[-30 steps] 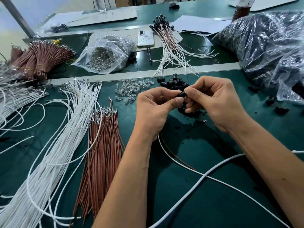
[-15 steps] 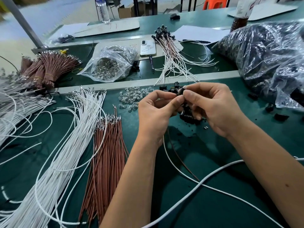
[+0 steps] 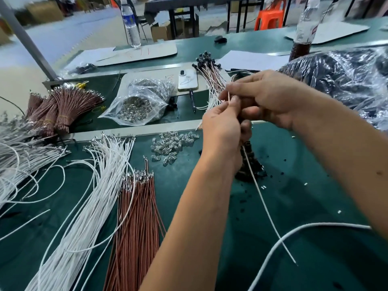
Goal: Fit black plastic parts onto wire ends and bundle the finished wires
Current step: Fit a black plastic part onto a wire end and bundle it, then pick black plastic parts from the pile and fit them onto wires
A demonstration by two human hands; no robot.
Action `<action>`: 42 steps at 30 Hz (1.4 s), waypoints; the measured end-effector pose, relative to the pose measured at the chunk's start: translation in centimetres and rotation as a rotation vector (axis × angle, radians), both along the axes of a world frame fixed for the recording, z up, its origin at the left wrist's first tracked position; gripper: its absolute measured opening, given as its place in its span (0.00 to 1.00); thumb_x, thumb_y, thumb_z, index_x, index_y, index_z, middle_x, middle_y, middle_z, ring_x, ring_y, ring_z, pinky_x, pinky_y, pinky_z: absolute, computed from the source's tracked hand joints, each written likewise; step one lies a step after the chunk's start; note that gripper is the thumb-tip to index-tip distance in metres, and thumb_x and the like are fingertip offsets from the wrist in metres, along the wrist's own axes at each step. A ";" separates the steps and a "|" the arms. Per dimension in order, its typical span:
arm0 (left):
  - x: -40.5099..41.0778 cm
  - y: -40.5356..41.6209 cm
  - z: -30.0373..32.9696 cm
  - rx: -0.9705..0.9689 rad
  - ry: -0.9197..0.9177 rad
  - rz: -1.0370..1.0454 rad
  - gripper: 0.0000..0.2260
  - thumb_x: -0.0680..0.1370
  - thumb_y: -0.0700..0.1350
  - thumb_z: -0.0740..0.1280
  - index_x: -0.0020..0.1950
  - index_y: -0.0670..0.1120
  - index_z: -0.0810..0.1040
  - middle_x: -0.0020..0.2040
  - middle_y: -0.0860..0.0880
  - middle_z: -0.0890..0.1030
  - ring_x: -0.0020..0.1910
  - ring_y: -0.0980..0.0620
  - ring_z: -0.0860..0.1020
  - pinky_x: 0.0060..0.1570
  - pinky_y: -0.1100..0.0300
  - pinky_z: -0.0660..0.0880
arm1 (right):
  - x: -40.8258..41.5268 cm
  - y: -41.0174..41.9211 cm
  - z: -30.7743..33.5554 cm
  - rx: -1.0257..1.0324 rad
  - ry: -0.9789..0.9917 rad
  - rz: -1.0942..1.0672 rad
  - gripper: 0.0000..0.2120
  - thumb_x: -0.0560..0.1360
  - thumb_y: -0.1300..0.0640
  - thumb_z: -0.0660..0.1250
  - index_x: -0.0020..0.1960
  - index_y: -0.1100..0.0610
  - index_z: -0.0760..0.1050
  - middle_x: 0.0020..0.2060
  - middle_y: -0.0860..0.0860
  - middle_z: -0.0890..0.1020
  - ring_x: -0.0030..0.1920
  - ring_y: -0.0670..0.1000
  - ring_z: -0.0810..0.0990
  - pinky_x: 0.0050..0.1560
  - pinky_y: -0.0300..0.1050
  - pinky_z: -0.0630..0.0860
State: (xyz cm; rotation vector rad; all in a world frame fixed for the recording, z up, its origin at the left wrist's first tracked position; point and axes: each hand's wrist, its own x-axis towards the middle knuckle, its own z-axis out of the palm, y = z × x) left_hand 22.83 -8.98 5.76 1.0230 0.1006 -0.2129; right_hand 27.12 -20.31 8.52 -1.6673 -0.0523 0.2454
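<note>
1. Just right of the frame's centre, the left hand [image 3: 222, 127] pinches a thin white wire [image 3: 262, 196] between thumb and fingertips, with the wire's upper end poking up above the pinch. The rest of the wire trails down toward the lower right.
2. The right hand [image 3: 270, 99] sits against it with fingers curled. It seems to hold something small and dark, probably a black part, but I cannot tell for sure.
3. To do this well, I'd say keep the pinch close to the wire end so it stays stiff, and push the part on straight.
4. The loose black parts [image 3: 251, 166] lie in a heap on the green table [image 3: 315, 259] right under the hands.
5. Finished wires with black caps [image 3: 207, 61] lie fanned at upper centre, beside a phone [image 3: 188, 79].
6. White wires [image 3: 88, 206] and brown wires [image 3: 136, 217] crowd the lower left; a thicker white cable [image 3: 310, 226] loops across the lower right and could snag the trailing wire.
</note>
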 end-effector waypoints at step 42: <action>-0.5 3.7 -6.0 1.418 -0.300 -0.030 0.18 0.74 0.53 0.75 0.61 0.51 0.77 0.55 0.46 0.75 0.53 0.43 0.77 0.57 0.51 0.75 | 1.4 0.2 -5.2 -0.953 -0.585 -0.136 0.04 0.76 0.54 0.74 0.47 0.53 0.87 0.38 0.47 0.84 0.39 0.46 0.80 0.44 0.35 0.72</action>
